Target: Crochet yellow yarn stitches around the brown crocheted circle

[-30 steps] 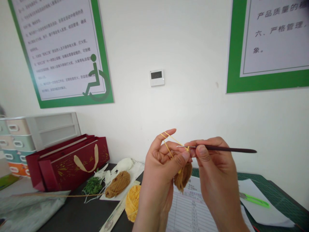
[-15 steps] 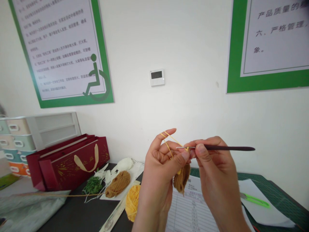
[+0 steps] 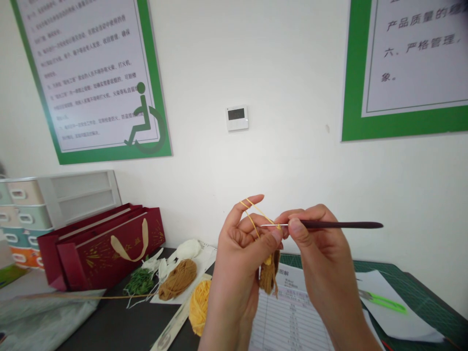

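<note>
Shifted leftward since the earlier frame, the crochet hook [image 3: 336, 224] sits firmly pinched in the right hand [image 3: 323, 248], its tip at the yellow yarn [image 3: 261, 211]. The left hand [image 3: 236, 253] stays half-curled, its raised index finger [image 3: 243, 210] tensioning the strand evenly while its thumb [image 3: 272, 239] pinches the work above a hanging tan yarn bunch [image 3: 268, 275].

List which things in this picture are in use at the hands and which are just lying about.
In use: left hand, yellow yarn strand, right hand, crochet hook, hanging brown yarn bundle.

Lying about: tan yarn ball, yellow yarn ball, green-handled scissors, red gift bag.
</note>
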Action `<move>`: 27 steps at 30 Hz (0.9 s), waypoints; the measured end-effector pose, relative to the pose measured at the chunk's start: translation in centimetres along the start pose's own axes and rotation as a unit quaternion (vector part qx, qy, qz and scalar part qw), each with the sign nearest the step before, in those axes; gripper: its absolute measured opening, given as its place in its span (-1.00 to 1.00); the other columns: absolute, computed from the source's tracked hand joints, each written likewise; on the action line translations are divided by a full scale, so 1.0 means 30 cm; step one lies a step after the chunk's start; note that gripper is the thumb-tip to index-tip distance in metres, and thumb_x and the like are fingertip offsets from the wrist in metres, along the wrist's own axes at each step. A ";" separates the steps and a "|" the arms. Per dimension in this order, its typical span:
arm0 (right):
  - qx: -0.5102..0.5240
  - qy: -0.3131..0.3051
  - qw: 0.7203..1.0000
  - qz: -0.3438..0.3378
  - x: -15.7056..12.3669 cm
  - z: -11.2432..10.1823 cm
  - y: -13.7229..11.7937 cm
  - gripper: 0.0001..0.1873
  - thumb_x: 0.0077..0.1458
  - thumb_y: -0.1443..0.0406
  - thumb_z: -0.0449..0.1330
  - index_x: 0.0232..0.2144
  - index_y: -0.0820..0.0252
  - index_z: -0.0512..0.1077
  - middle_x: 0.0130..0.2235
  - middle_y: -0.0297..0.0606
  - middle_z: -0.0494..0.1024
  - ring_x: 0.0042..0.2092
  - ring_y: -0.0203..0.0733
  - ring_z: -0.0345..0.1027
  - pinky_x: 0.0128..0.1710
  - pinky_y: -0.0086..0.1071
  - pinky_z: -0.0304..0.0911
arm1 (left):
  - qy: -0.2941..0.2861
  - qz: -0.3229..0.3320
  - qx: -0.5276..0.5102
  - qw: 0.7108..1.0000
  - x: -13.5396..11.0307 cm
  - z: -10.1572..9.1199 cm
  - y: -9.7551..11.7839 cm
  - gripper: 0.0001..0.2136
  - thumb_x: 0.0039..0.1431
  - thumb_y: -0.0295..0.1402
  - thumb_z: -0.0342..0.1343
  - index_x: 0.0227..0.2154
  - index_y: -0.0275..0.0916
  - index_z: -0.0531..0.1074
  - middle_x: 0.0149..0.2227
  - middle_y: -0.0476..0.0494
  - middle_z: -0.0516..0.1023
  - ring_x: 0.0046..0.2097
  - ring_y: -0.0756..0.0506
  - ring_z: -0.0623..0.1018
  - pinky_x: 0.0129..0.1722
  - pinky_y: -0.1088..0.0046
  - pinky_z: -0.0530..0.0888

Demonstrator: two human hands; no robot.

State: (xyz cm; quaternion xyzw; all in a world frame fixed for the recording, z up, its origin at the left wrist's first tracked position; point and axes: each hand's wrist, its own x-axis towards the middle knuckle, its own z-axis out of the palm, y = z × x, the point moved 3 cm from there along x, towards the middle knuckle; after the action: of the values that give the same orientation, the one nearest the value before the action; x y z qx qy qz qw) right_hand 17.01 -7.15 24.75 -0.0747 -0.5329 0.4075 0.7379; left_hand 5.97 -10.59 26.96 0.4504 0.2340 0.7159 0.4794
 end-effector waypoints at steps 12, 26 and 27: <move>0.004 -0.030 1.000 -0.006 0.011 0.000 -0.001 -0.92 0.29 0.29 0.28 -0.28 0.05 0.44 -0.27 -0.42 0.64 -0.34 -0.41 0.48 -0.31 -0.52 0.44 | -0.006 0.004 0.004 1.000 -0.001 0.002 0.002 -0.46 -0.01 -0.54 0.42 0.07 -0.19 0.44 -0.45 0.07 0.48 -0.43 0.03 0.51 -0.33 0.52 0.43; 0.016 -0.016 1.000 0.006 0.005 -0.005 0.007 -0.92 0.28 0.27 0.29 -0.28 0.06 0.45 -0.29 -0.39 0.60 -0.29 -0.37 0.42 -0.27 -0.47 0.39 | -0.028 0.004 -0.002 1.000 0.001 -0.004 0.003 -0.43 0.03 -0.56 0.40 0.11 -0.18 0.39 -0.43 0.06 0.49 -0.39 0.02 0.50 -0.26 0.49 0.44; 0.020 -0.015 1.000 0.014 0.004 -0.006 0.009 -0.91 0.28 0.26 0.29 -0.28 0.06 0.44 -0.29 -0.38 0.60 -0.29 -0.36 0.42 -0.28 -0.46 0.38 | -0.033 0.005 -0.006 0.999 0.002 -0.005 0.001 -0.42 0.03 -0.55 0.40 0.12 -0.19 0.39 -0.43 0.06 0.49 -0.38 0.02 0.50 -0.25 0.48 0.44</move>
State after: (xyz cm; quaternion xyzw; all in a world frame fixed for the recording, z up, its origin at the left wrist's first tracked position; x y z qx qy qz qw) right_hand 17.03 -6.83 24.61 -0.0613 -0.5349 0.4289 0.7254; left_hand 5.82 -10.53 26.94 0.4715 0.2115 0.7047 0.4862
